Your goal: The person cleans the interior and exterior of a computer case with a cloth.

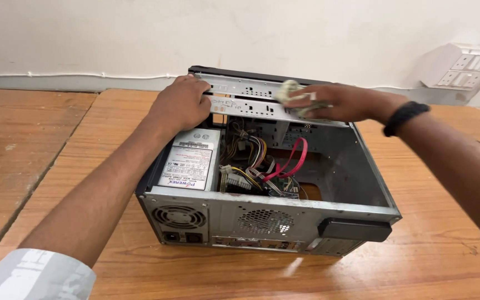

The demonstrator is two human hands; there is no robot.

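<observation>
— Where's the cloth?
— I see the cloth [295,97] bunched in my right hand [334,103], pressed on the computer case's [284,214] top rail.
— And the other?
— My left hand [181,103] grips that rail's far end. The case sits open on the table [412,261].

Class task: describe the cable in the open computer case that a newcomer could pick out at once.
Start at the open computer case on the wooden table. Look right of the boxy power supply, into the tangled wires. The flat red cable arcs above them, the only broad red one.
</observation>
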